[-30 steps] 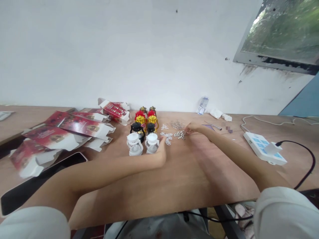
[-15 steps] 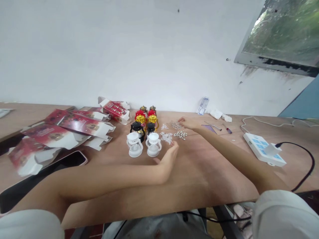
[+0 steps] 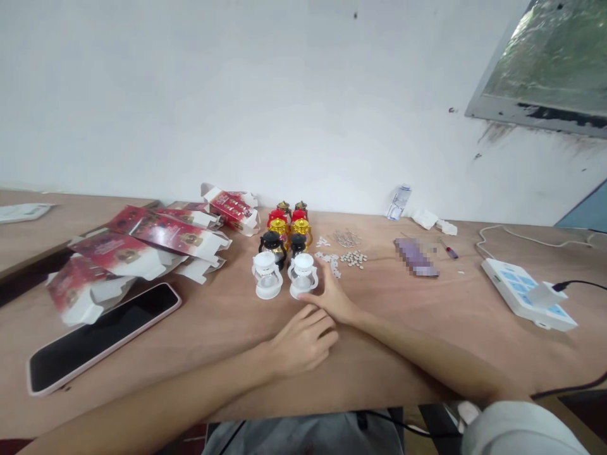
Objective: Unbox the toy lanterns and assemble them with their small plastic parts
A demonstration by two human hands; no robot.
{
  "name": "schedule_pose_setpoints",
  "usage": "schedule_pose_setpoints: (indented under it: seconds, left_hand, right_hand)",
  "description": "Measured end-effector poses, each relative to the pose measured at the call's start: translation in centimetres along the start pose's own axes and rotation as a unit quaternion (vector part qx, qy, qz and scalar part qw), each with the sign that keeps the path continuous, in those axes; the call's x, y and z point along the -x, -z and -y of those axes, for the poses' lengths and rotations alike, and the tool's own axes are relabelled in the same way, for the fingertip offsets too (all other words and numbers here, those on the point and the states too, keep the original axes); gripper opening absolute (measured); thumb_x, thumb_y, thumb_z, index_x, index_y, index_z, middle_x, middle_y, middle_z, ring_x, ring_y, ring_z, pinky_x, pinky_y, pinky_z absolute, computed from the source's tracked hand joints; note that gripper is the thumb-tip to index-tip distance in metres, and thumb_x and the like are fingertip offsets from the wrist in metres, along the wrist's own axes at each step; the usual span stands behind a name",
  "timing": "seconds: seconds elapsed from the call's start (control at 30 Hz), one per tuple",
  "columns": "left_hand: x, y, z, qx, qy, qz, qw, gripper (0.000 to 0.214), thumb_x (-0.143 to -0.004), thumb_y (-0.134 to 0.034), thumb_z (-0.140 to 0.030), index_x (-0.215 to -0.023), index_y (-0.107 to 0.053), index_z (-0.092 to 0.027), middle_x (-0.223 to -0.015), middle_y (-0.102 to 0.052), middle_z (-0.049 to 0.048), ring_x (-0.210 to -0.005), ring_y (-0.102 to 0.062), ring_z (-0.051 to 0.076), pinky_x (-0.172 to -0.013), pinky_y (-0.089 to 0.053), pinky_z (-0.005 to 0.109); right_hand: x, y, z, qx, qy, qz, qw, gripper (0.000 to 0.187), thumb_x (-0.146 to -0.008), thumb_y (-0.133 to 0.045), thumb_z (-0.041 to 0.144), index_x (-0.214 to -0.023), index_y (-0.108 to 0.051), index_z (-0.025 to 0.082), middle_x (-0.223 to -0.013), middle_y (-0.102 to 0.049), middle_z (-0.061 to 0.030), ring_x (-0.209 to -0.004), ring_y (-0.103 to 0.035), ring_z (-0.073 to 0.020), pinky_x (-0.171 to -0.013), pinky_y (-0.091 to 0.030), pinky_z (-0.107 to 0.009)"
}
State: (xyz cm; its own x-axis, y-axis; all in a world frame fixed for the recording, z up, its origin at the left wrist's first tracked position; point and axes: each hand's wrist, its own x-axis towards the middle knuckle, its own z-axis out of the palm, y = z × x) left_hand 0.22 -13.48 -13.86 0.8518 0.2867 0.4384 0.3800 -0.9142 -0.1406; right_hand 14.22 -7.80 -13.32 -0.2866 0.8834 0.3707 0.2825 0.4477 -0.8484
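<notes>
Two rows of small toy lanterns stand mid-table: two white ones (image 3: pixel 303 274) in front, then black (image 3: pixel 272 242), gold (image 3: pixel 302 227) and red (image 3: pixel 276 215) behind. My right hand (image 3: pixel 332 296) rests beside the right white lantern, thumb touching its base, fingers loosely curled and empty. My left hand (image 3: pixel 303 339) lies palm down on the table just in front of it, fingers relaxed and holding nothing. A cluster of small white button-like parts (image 3: pixel 355 257) and a pile of thin metal pieces (image 3: pixel 348 238) lie beyond the right hand.
Flattened red-and-white cartons (image 3: pixel 142 243) pile up at the left, with a black phone in a pink case (image 3: pixel 102 333) in front. A small screwdriver (image 3: pixel 448 250), a crushed bottle (image 3: pixel 398 201), tissues (image 3: pixel 429 220) and a white power strip (image 3: pixel 527 294) with cables sit at the right.
My right hand pulled back from the small parts to the right white lantern. My left hand drew back toward me and settled flat on the table. The view shifted slightly.
</notes>
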Motion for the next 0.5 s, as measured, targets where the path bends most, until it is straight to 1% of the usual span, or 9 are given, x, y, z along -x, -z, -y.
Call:
schedule_pose_setpoints:
  seconds: [0.03, 0.1, 0.17, 0.23, 0.27, 0.37, 0.43, 0.5]
  left_hand:
    - [-0.1, 0.1, 0.0, 0.019, -0.005, -0.007, 1.000, 0.007, -0.081, -0.049, -0.015, -0.084, -0.055, -0.017, -0.087, -0.060, 0.0030, -0.084, -0.051, 0.017, -0.083, -0.037, 0.034]
    - [-0.2, 0.4, 0.0, 0.044, -0.006, -0.030, 0.999, 0.013, -0.080, -0.048, -0.013, -0.090, -0.057, -0.017, -0.096, -0.061, 0.0046, -0.091, -0.052, 0.017, -0.087, -0.038, 0.034]
    - [-0.2, 0.6, 0.2, 0.054, 0.009, -0.054, 0.997, 0.023, -0.080, -0.047, -0.012, -0.099, -0.057, -0.017, -0.106, -0.060, 0.0070, -0.100, -0.051, 0.019, -0.091, -0.038, 0.034]
    - [-0.2, 0.8, 0.5, 0.061, 0.028, -0.066, 0.996, 0.028, -0.079, -0.047, -0.011, -0.106, -0.055, -0.017, -0.112, -0.058, 0.0083, -0.106, -0.050, 0.020, -0.093, -0.038, 0.035]
    - [-0.2, 0.8, 0.7, 0.066, 0.034, -0.067, 0.995, 0.029, -0.080, -0.046, -0.011, -0.106, -0.055, -0.017, -0.112, -0.058, 0.0086, -0.108, -0.050, 0.020, -0.094, -0.039, 0.035]
    - [-0.2, 0.7, 1.3, 0.072, 0.033, -0.058, 0.995, 0.025, -0.080, -0.046, -0.010, -0.101, -0.058, -0.016, -0.112, -0.059, 0.0088, -0.111, -0.050, 0.020, -0.093, -0.041, 0.033]
    - [-0.3, 0.7, 1.4, 0.055, 0.026, -0.050, 0.997, 0.023, -0.079, -0.047, -0.011, -0.098, -0.059, -0.016, -0.111, -0.060, 0.0087, -0.111, -0.051, 0.020, -0.092, -0.043, 0.033]
    - [-0.3, 0.7, 1.3, 0.015, 0.010, -0.056, 0.998, 0.025, -0.079, -0.048, -0.012, -0.101, -0.060, -0.017, -0.112, -0.061, 0.0082, -0.111, -0.052, 0.020, -0.095, -0.042, 0.034]
  right_hand:
    - [0.2, -0.2, -0.5, 0.004, -0.014, 0.009, 1.000, 0.082, -0.065, -0.073, 0.037, -0.131, -0.028, 0.019, -0.132, -0.047, -0.0139, -0.118, -0.049, -0.0238, -0.099, -0.039, -0.040]
    - [0.2, -0.2, -1.2, 0.027, -0.029, 0.033, 0.999, 0.064, -0.067, -0.070, 0.036, -0.120, -0.039, 0.016, -0.117, -0.058, -0.0119, -0.106, -0.056, -0.0237, -0.091, -0.044, -0.039]
    - [0.0, -0.1, -1.3, 0.055, -0.022, 0.043, 0.997, 0.042, -0.071, -0.064, 0.032, -0.106, -0.048, 0.016, -0.101, -0.064, -0.0075, -0.092, -0.060, -0.0215, -0.083, -0.046, -0.037]
    - [-0.1, 0.1, -1.4, 0.071, 0.000, 0.039, 0.997, 0.027, -0.074, -0.056, 0.026, -0.099, -0.050, 0.017, -0.092, -0.064, -0.0038, -0.085, -0.060, -0.0189, -0.078, -0.046, -0.034]
    - [-0.2, 0.1, -1.4, 0.074, 0.012, 0.037, 0.996, 0.024, -0.074, -0.053, 0.023, -0.098, -0.050, 0.018, -0.090, -0.064, -0.0026, -0.084, -0.059, -0.0179, -0.078, -0.046, -0.032]
    - [-0.1, 0.2, -1.6, 0.077, 0.035, 0.042, 0.996, 0.026, -0.073, -0.047, 0.016, -0.099, -0.050, 0.019, -0.089, -0.063, -0.0008, -0.082, -0.058, -0.0158, -0.077, -0.046, -0.030]
    - [0.0, 0.1, -1.7, 0.071, 0.028, 0.043, 0.996, 0.026, -0.072, -0.049, 0.017, -0.097, -0.051, 0.019, -0.089, -0.063, -0.0007, -0.081, -0.057, -0.0154, -0.076, -0.046, -0.030]
    - [0.3, 0.2, -1.7, 0.051, 0.020, 0.014, 0.998, 0.025, -0.072, -0.053, 0.020, -0.098, -0.051, 0.019, -0.092, -0.062, -0.0020, -0.082, -0.057, -0.0161, -0.077, -0.047, -0.031]
